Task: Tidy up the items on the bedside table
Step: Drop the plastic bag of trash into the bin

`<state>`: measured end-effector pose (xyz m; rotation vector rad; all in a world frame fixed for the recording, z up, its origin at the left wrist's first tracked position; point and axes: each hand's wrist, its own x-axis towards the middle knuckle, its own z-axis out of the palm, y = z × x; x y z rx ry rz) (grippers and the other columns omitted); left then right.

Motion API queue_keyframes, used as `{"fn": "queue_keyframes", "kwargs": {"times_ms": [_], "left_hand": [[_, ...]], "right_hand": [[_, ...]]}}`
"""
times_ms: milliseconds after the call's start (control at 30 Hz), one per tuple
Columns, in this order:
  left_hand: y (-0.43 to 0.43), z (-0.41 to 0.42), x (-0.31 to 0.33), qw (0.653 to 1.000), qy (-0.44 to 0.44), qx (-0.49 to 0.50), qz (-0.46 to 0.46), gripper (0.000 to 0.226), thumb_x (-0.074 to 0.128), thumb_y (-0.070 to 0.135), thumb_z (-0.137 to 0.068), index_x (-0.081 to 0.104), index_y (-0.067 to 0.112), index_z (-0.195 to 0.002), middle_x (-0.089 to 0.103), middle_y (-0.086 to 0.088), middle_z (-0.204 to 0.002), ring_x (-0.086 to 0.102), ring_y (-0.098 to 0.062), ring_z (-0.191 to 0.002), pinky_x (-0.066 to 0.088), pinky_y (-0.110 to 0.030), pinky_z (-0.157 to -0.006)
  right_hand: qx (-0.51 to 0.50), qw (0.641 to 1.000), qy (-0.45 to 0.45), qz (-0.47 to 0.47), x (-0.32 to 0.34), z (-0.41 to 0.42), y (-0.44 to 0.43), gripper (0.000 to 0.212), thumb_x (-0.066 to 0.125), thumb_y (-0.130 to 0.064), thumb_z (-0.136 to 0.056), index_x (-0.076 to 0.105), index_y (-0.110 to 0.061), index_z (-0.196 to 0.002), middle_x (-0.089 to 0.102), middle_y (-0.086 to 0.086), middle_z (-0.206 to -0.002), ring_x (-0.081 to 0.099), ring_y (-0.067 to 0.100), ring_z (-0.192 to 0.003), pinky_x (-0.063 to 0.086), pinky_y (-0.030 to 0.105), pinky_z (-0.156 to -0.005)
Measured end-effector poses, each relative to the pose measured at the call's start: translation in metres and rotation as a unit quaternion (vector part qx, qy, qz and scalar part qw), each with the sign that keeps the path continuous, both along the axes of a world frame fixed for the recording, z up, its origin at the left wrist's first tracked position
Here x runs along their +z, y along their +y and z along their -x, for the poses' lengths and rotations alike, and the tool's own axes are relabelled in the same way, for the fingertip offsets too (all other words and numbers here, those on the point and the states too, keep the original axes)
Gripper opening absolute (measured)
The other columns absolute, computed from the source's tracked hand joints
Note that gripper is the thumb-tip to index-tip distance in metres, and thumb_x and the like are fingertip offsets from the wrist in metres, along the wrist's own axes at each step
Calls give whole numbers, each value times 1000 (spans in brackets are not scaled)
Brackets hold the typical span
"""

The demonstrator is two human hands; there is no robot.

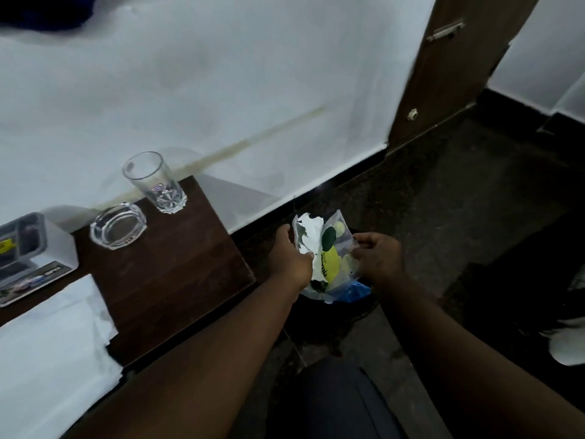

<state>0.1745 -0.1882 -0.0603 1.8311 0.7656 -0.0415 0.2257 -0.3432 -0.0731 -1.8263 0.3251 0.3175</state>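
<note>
Both my hands hold a torn snack wrapper (327, 248), silver inside with green and yellow print, over the dark floor to the right of the bedside table (164, 264). My left hand (289, 258) pinches its left edge and my right hand (376, 259) pinches its right edge. Beneath the wrapper lies a dark bin (345, 307) with white and blue scraps in it. On the brown table stand an empty drinking glass (155, 182) and a glass ashtray (117, 225).
A white box with several compartments (30, 258) sits at the table's left edge. White paper or cloth (53, 337) covers the table's near left part. A white wall runs behind, a brown door (443, 74) stands at the right.
</note>
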Motion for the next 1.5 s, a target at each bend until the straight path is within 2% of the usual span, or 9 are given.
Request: {"fn": "queue_keyframes", "kwargs": {"times_ms": [133, 233, 367, 600, 900, 1033, 1167, 1300, 1500], "left_hand": [[-7, -6, -25, 998, 34, -28, 39, 91, 64, -4, -89, 17, 24, -161, 52, -13, -149, 57, -28, -129, 49, -42, -107], [-10, -8, -43, 996, 54, -35, 63, 94, 61, -7, -88, 13, 26, -162, 50, -14, -151, 56, -31, -129, 50, -51, -106], [-11, -9, -59, 994, 72, -38, 74, 91, 64, -2, -91, 14, 24, -162, 40, -15, -159, 50, -34, -135, 48, -50, -107], [-4, 0, -60, 990, 109, -63, 63, 76, 48, -8, -99, 13, 13, -163, 31, -16, -163, 37, -33, -146, 38, -38, -111], [-1, 30, -20, 990, 62, -129, 7, 89, 66, 5, -91, 17, 19, -163, 34, -10, -164, 37, -28, -148, 35, -40, -120], [11, 52, 19, 987, 35, -150, -37, 90, 64, 3, -91, 14, 20, -164, 29, -6, -166, 33, -25, -151, 32, -32, -120], [34, 83, 57, 989, -24, -122, -79, 81, 59, 8, -95, 16, 17, -163, 30, -10, -165, 33, -27, -150, 30, -34, -122], [72, 125, 89, 992, -69, -53, -87, 78, 54, 2, -94, 21, 16, -162, 32, -10, -164, 36, -24, -149, 29, -34, -123], [132, 187, 125, 985, -95, 29, -139, 81, 54, -2, -91, 23, 20, -162, 35, -8, -163, 38, -21, -148, 28, -29, -122]], "right_hand": [[-3, 998, 17, 55, -37, 1, -6, 22, 70, 0, -87, 73, -7, -108, 71, 3, -85, 71, 22, -85, 61, 42, -83], [4, 997, 28, 76, -57, 1, -5, 25, 69, -4, -89, 72, -6, -113, 73, 10, -98, 69, 27, -93, 58, 44, -89], [31, 992, 20, 123, -83, -1, -1, 31, 67, -12, -91, 70, -11, -121, 73, 12, -111, 69, 32, -104, 57, 49, -93], [86, 980, 37, 178, -79, 7, 2, 40, 64, -19, -96, 61, -12, -135, 68, 11, -128, 64, 30, -116, 50, 40, -99], [113, 958, -72, 255, -35, 27, 20, 40, 60, -14, -91, 65, -17, -131, 68, 5, -130, 63, 26, -118, 50, 35, -98], [128, 947, -173, 240, 9, 41, 52, 34, 67, -19, -89, 70, -17, -122, 71, 5, -123, 66, 24, -113, 52, 36, -96], [169, 931, -248, 209, 55, 64, 93, 29, 71, -17, -84, 73, -16, -113, 72, 5, -115, 67, 25, -108, 50, 32, -92], [223, 922, -275, 153, 93, 98, 139, 33, 71, -19, -82, 73, -19, -115, 72, 2, -117, 67, 22, -108, 47, 28, -93], [301, 904, -291, 88, 126, 154, 204, 34, 71, -17, -82, 72, -21, -117, 73, 2, -116, 68, 21, -107, 53, 33, -94]]}}
